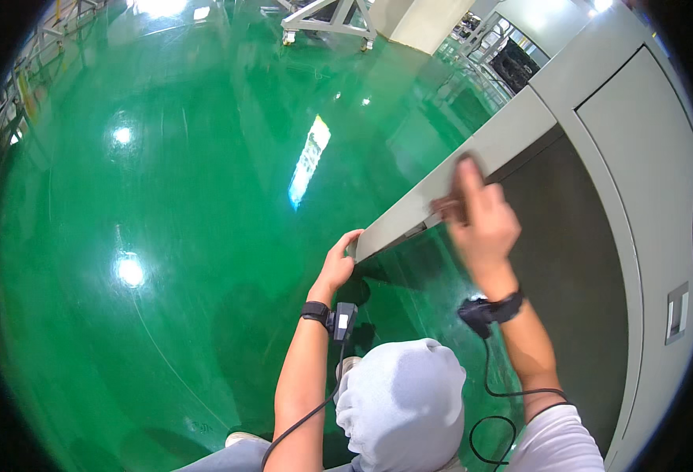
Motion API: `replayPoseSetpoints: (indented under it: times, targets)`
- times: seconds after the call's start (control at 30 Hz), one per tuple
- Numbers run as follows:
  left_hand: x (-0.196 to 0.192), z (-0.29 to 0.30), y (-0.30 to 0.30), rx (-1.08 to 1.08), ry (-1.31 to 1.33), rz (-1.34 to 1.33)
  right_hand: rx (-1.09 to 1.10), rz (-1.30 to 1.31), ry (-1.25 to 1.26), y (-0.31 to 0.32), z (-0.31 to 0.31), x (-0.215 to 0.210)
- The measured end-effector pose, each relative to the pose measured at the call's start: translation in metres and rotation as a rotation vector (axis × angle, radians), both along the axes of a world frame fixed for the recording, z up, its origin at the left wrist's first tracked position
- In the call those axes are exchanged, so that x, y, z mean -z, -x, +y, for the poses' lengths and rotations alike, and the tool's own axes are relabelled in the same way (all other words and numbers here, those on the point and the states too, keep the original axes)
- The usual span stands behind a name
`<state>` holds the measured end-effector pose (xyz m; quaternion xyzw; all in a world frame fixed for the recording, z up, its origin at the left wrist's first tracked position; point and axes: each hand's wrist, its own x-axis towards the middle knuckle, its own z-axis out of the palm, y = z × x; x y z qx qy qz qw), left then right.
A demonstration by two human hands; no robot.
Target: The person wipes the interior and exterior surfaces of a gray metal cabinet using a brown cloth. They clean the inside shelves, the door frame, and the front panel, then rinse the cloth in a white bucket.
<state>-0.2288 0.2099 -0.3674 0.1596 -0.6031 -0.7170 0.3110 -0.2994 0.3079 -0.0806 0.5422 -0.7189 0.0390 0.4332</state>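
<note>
My left hand (339, 263) grips the near end of a light grey metal cabinet door (512, 130), which stands swung out from the cabinet. Its fingers curl over the corner. My right hand (486, 224) is closed around a brown cloth (464, 189), smeared by motion, at the door's long edge. Whether the cloth presses on the metal cannot be made out. A small latch slot (416, 230) sits in the door's edge between my hands. Black straps with small cabled devices (345, 321) are on both wrists.
The grey cabinet body (637, 157) rises at the right, with a recessed handle (677, 313) and a dark opening (571, 236). Glossy green floor (205, 220) spreads left. A wheeled metal frame (327, 23) stands far off. Black cables (488, 425) loop near my right arm.
</note>
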Motion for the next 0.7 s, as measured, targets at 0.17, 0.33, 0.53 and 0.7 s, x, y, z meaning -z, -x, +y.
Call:
replayPoseSetpoints:
  times: [0.17, 0.33, 0.53, 0.7]
  targets:
    - [0.014, 0.013, -0.037, -0.021, -0.211, -0.060, 0.152, -0.117, -0.423, -0.004, 0.025, 0.193]
    - [0.074, 0.005, -0.108, -0.123, -0.288, -0.143, 0.119, -0.203, -0.518, -0.006, 0.024, 0.154]
    - [0.094, -0.027, -0.119, -0.184, -0.282, -0.157, 0.059, 0.070, 0.001, -0.014, 0.008, -0.049]
    - [0.019, -0.012, -0.075, -0.238, -0.250, 0.019, 0.050, -0.029, -0.035, -0.024, 0.008, -0.027]
